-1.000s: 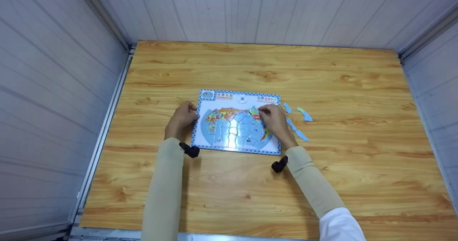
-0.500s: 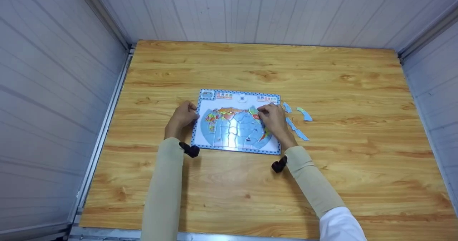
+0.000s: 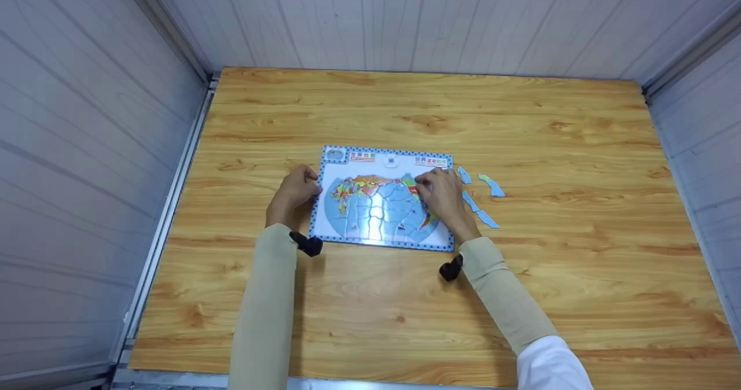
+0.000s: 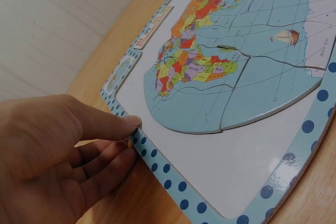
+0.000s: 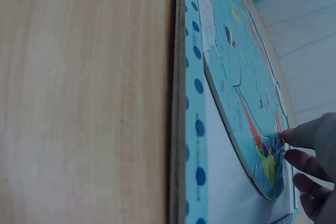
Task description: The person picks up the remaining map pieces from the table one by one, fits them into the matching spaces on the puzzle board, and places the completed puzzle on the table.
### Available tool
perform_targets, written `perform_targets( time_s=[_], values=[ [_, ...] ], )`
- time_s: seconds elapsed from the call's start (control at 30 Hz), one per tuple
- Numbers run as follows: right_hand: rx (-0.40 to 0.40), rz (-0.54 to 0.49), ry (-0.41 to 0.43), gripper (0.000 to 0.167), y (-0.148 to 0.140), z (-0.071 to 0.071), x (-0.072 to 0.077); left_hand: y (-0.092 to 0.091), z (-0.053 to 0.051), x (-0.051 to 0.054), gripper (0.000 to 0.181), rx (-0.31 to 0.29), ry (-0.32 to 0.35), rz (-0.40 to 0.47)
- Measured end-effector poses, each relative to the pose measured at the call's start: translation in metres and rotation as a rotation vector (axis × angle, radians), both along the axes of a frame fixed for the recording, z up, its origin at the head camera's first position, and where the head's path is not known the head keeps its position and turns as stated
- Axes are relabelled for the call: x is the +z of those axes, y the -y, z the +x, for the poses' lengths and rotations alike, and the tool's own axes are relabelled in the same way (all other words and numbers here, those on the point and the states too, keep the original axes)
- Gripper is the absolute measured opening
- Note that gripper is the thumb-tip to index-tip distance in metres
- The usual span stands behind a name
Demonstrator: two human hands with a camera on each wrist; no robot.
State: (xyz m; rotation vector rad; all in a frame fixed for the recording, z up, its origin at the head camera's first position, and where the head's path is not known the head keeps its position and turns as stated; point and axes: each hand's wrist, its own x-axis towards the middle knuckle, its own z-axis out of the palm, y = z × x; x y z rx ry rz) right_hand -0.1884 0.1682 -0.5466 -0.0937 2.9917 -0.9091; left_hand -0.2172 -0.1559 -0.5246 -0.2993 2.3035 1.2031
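Note:
A world-map jigsaw puzzle board [image 3: 370,167] with a blue dotted border lies on the table. At its left edge my left hand [image 3: 296,188] grips the border. In the left wrist view the thumb [image 4: 131,123] rests on top and the other fingers are bent at the edge. On the map's upper right, my right hand [image 3: 444,193] pinches a green and red puzzle piece [image 3: 408,183] between thumb and finger. The right wrist view shows those fingertips [image 5: 287,136] at the map's rim; they partly hide the piece, so how it sits cannot be told.
Several loose blue puzzle pieces lie right of the board, among them a curved one with a green end [image 3: 492,186] and a narrow one [image 3: 487,219]. The wooden table [image 3: 370,309] meets white panel walls [image 3: 370,19] at the back and sides.

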Motion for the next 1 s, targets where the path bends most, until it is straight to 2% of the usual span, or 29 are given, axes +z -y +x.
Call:
perform_targets(
  time_s=[0.23,0.47,1.0],
  values=[
    [-0.008,-0.003,0.003,0.022,0.0,0.0,-0.001,0.001,-0.001,0.0,0.028,-0.003,-0.009,0.0],
    [0.0,-0.052,0.037,0.025,-0.004,0.001,-0.002,0.0,0.0,0.001,0.027,0.007,0.013,0.001],
    [-0.004,-0.18,-0.06,0.019,-0.017,0.008,0.002,0.0,0.0,0.0,0.027,0.011,0.0,0.024]
  ],
)
